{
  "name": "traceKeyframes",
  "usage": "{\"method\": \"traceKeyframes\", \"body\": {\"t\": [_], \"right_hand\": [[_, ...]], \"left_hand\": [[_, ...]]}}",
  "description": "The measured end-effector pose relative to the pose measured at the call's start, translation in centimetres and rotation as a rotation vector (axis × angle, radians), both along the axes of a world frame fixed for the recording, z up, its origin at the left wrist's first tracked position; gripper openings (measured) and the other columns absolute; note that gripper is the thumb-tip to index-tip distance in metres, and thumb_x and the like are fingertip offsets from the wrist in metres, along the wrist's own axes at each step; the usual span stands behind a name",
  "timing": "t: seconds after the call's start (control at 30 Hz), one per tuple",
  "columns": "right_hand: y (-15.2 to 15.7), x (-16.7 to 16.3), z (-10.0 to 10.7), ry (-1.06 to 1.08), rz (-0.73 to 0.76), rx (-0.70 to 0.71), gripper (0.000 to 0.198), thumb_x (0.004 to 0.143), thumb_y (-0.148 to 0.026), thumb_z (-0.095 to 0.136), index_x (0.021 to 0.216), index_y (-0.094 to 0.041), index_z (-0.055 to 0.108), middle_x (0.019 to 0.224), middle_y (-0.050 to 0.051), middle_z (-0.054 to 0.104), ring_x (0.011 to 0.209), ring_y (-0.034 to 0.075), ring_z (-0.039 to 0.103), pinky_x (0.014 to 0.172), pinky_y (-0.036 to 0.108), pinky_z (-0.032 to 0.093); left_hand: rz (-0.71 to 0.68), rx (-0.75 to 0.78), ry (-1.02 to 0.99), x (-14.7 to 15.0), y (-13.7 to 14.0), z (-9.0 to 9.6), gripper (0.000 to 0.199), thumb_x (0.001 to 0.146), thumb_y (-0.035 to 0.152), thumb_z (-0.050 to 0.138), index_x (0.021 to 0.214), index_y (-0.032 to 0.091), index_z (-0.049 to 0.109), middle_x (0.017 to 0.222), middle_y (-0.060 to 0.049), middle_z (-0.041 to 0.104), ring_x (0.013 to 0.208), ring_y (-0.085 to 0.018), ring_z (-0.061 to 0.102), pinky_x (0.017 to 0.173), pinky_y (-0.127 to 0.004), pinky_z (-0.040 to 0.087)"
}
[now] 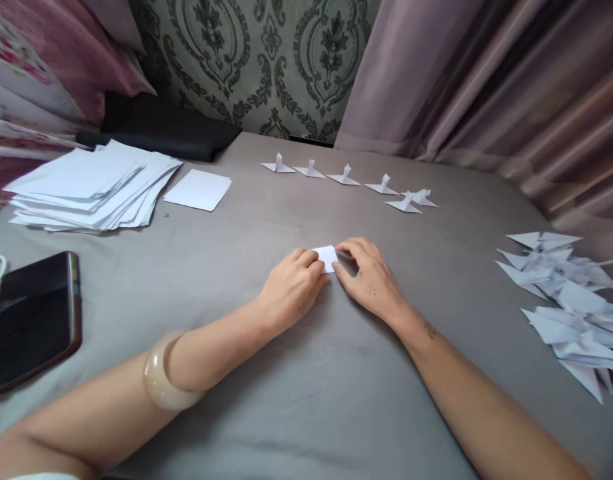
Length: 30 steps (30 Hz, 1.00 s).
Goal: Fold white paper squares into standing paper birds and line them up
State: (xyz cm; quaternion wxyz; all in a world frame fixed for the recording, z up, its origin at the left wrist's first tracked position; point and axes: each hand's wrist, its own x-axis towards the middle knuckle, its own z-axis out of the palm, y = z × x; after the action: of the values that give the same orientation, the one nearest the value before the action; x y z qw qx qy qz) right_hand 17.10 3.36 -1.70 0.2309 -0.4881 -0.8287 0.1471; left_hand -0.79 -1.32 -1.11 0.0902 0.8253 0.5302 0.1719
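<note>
While left hand (295,287) grips paper (327,257) | right hand (369,275), fingers parted, at its edge | 6 folded figures (347,176) beyond

small white paper (328,257), straight-edged, partly covered, central

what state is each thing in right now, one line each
Small paper, held, apparently folded
Left hand, fingers closed on it
Right hand, thumb and forefinger apart at its edge
Six paper figures, folded, standing
Paper heap, folded pieces, piled loosely
Paper stack, uneven
Square paper, lying flat
Phone, lying flat, screen dark
Bangle, worn
Curtain, hanging
</note>
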Motion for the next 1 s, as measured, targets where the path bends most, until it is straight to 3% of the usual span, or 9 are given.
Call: {"method": "traceKeyframes", "body": {"t": [0.1,0.2,0.37,0.53,0.73,0.9,1.0], "right_hand": [[0.2,0.2,-0.4,0.012,0.15,0.053,0.035,0.091,-0.018,0.046,0.124,-0.023,0.056,0.131,0.003,0.059,0.115,0.022,0.05,0.1,0.039,0.04],[0.2,0.3,-0.3,-0.035,0.191,0.043,0.037,0.091,-0.019,0.044,0.126,-0.024,0.057,0.134,0.002,0.059,0.116,0.023,0.049,0.099,0.042,0.04],[-0.4,0.4,0.3,-0.082,0.207,0.074,0.044,0.08,-0.015,0.053,0.123,-0.021,0.059,0.128,0.006,0.06,0.112,0.025,0.05,0.096,0.041,0.042],[-1.1,0.3,0.2,-0.108,0.167,0.139,0.035,0.081,-0.016,0.054,0.115,-0.02,0.063,0.111,0.007,0.064,0.099,0.023,0.053,0.089,0.039,0.044],[-0.9,0.1,-0.2,-0.104,0.171,0.175,0.018,0.09,-0.026,0.054,0.101,-0.021,0.067,0.104,0.006,0.063,0.09,0.021,0.051,0.083,0.035,0.045],[-0.5,-0.1,-0.3,-0.127,0.195,0.208,0.021,0.095,-0.027,0.048,0.099,-0.021,0.067,0.101,0.007,0.063,0.091,0.021,0.051,0.079,0.033,0.044],[-0.8,-0.1,-0.2,-0.116,0.187,0.193,0.019,0.095,-0.028,0.049,0.099,-0.022,0.066,0.1,0.006,0.063,0.091,0.021,0.052,0.078,0.033,0.044]], "left_hand": [[0.016,-0.004,0.025,-0.1,-0.2,0.2,0.025,0.098,0.025,0.041,0.097,0.015,0.063,0.106,-0.009,0.063,0.094,-0.021,0.055,0.083,-0.034,0.05],[-0.046,0.039,0.133,-0.4,0.1,0.2,0.025,0.098,0.019,0.039,0.095,0.014,0.064,0.1,-0.009,0.065,0.093,-0.022,0.056,0.081,-0.033,0.05],[-0.152,0.122,0.317,-1.2,1.0,0.2,0.024,0.095,0.011,0.037,0.093,0.011,0.061,0.095,-0.011,0.065,0.089,-0.023,0.058,0.079,-0.035,0.051],[-0.201,0.137,0.194,-2.6,1.4,-0.3,0.022,0.095,0.012,0.037,0.1,0.012,0.059,0.102,-0.012,0.066,0.103,-0.024,0.057,0.085,-0.037,0.05],[-0.183,0.168,-0.047,-3.2,1.3,-1.0,0.025,0.097,0.015,0.033,0.101,0.014,0.059,0.101,-0.011,0.065,0.095,-0.02,0.057,0.085,-0.034,0.049],[-0.123,0.172,-0.05,-2.8,1.3,-0.8,0.015,0.091,0.022,0.051,0.098,0.014,0.061,0.1,-0.011,0.063,0.093,-0.022,0.052,0.083,-0.036,0.047],[-0.113,0.181,0.012,-2.6,1.1,-0.5,0.02,0.096,0.025,0.046,0.095,0.015,0.063,0.092,-0.008,0.064,0.088,-0.021,0.053,0.079,-0.035,0.044]]}}
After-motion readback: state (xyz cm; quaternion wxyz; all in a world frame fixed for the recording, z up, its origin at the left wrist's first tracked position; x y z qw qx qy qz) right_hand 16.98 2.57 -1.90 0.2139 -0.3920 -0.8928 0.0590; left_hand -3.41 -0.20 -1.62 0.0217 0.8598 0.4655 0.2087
